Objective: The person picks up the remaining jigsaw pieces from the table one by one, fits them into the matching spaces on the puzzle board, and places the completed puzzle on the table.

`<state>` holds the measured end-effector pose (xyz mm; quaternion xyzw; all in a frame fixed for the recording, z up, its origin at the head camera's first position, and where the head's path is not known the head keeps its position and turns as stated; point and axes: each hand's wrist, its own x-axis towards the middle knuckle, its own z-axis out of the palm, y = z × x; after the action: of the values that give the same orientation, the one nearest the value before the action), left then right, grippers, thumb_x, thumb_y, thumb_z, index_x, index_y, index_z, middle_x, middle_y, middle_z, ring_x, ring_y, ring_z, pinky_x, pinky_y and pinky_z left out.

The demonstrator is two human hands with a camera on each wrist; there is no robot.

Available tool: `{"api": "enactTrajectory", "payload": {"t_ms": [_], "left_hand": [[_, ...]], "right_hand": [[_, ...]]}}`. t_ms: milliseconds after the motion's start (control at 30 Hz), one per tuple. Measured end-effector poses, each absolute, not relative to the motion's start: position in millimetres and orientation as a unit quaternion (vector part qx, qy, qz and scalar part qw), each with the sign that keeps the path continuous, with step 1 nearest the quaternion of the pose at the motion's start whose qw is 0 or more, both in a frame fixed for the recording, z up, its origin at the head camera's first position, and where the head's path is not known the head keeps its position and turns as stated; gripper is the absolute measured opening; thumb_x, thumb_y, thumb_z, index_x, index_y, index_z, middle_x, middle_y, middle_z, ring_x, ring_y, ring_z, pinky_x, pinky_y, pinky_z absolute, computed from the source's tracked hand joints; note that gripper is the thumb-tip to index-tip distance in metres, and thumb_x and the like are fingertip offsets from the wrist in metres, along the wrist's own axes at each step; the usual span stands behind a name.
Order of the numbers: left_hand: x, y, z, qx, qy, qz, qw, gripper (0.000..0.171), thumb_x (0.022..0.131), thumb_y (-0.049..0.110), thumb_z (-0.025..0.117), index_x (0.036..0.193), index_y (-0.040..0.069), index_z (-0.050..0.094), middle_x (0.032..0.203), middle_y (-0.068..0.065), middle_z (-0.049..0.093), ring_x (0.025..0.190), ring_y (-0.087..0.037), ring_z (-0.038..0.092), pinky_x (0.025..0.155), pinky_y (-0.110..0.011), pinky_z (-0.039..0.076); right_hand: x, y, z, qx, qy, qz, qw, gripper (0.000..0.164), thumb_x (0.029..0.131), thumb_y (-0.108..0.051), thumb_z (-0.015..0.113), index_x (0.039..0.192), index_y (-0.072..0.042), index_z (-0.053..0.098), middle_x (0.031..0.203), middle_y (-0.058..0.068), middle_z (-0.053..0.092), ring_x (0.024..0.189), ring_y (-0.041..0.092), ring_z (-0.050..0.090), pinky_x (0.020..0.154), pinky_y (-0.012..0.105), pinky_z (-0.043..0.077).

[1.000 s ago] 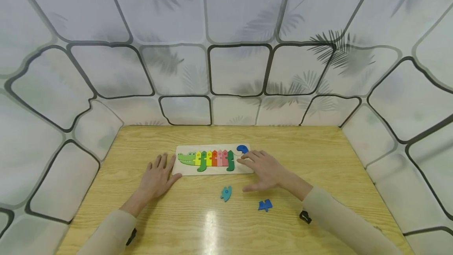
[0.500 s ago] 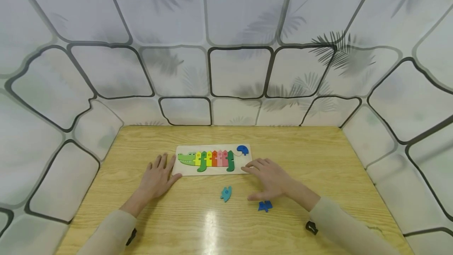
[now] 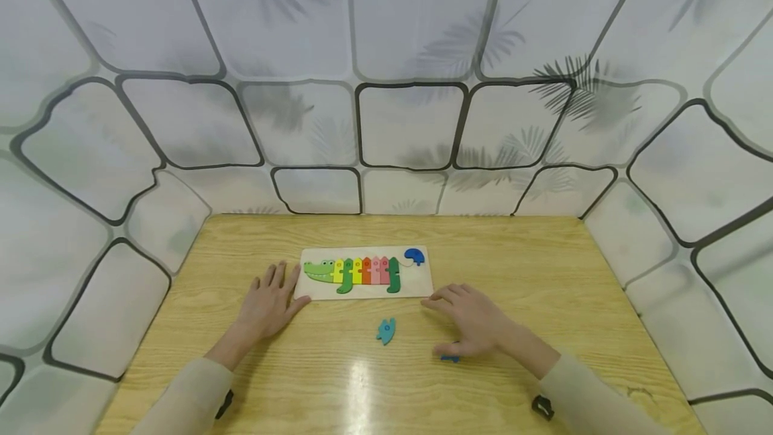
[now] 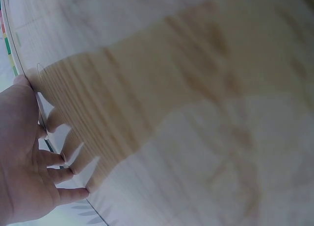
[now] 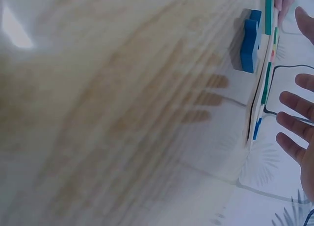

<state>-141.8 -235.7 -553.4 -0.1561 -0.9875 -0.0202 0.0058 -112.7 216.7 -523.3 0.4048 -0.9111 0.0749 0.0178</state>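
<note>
A pale wooden puzzle board [image 3: 417,286] bears a crocodile of coloured pieces, its green head at the left. My left hand [image 3: 268,301] lies with fingers spread at the board's left end; in the left wrist view the left hand [image 4: 29,157] touches the wood with its fingertips. My right hand [image 3: 477,321] hovers below the board's right corner, fingers spread and holding nothing. Its thumb overlaps a blue puzzle piece [image 3: 449,358], mostly hidden from the head view. The right wrist view has that blue piece [image 5: 249,47] standing clear of the right hand [image 5: 301,123].
A teal puzzle piece [image 3: 386,331] lies on the wooden table [image 3: 302,381] in front of the board. A curved dark blue piece [image 3: 413,256] sits at the board's upper right. Patterned white walls [image 3: 404,126] enclose the table's back and sides.
My right hand has drawn back from the dark blue curved piece, moving right and toward me until it covers much of the loose blue piece. The left hand stays put.
</note>
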Motion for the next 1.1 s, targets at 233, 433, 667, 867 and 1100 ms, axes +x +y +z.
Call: {"api": "enactTrajectory", "payload": {"t_ms": [233, 433, 667, 867, 1100], "left_hand": [[-142, -237, -554, -0.154, -0.988, -0.022, 0.008, 0.079, 0.107, 0.056, 0.053, 0.165, 0.007, 0.034, 0.165, -0.033, 0.037, 0.152, -0.053, 0.039, 0.115, -0.072, 0.039], [-142, -237, -554, -0.154, -0.988, -0.024, 0.007, 0.078, 0.107, 0.055, 0.053, 0.165, 0.006, 0.035, 0.165, -0.034, 0.037, 0.151, -0.054, 0.039, 0.115, -0.073, 0.039], [-142, -236, -552, -0.154, -0.988, -0.025, 0.004, 0.079, 0.106, 0.056, 0.054, 0.165, 0.006, 0.035, 0.165, -0.034, 0.037, 0.152, -0.054, 0.039, 0.116, -0.073, 0.038], [-142, -235, -552, -0.154, -0.988, -0.026, 0.003, 0.079, 0.107, 0.056, 0.053, 0.165, 0.006, 0.035, 0.165, -0.034, 0.037, 0.152, -0.054, 0.039, 0.116, -0.073, 0.038], [-140, -234, -550, -0.155, -0.988, -0.024, 0.006, 0.077, 0.107, 0.055, 0.053, 0.164, 0.006, 0.037, 0.164, -0.034, 0.038, 0.151, -0.054, 0.04, 0.115, -0.072, 0.039]], "right_hand": [[-104, 224, -531, 0.413, -0.909, 0.067, 0.002, 0.079, 0.089, -0.074, 0.066, 0.146, -0.02, 0.062, 0.131, 0.0, 0.067, 0.123, 0.023, 0.064, 0.107, 0.05, 0.053], [-100, 227, -536, 0.421, -0.905, 0.05, 0.004, 0.078, 0.089, -0.076, 0.064, 0.144, -0.021, 0.064, 0.128, -0.001, 0.069, 0.121, 0.022, 0.064, 0.105, 0.048, 0.054], [-97, 230, -541, 0.433, -0.9, 0.031, 0.023, 0.067, 0.092, -0.074, 0.063, 0.135, -0.023, 0.069, 0.121, -0.004, 0.07, 0.114, 0.017, 0.065, 0.098, 0.043, 0.056], [-95, 232, -547, 0.451, -0.89, 0.05, 0.038, 0.054, 0.094, -0.069, 0.065, 0.124, -0.025, 0.072, 0.115, -0.007, 0.069, 0.106, 0.012, 0.063, 0.092, 0.038, 0.055], [-93, 234, -550, 0.465, -0.881, 0.06, 0.063, 0.043, 0.093, -0.065, 0.069, 0.115, -0.027, 0.074, 0.111, -0.009, 0.068, 0.101, 0.009, 0.062, 0.089, 0.034, 0.055]]}}
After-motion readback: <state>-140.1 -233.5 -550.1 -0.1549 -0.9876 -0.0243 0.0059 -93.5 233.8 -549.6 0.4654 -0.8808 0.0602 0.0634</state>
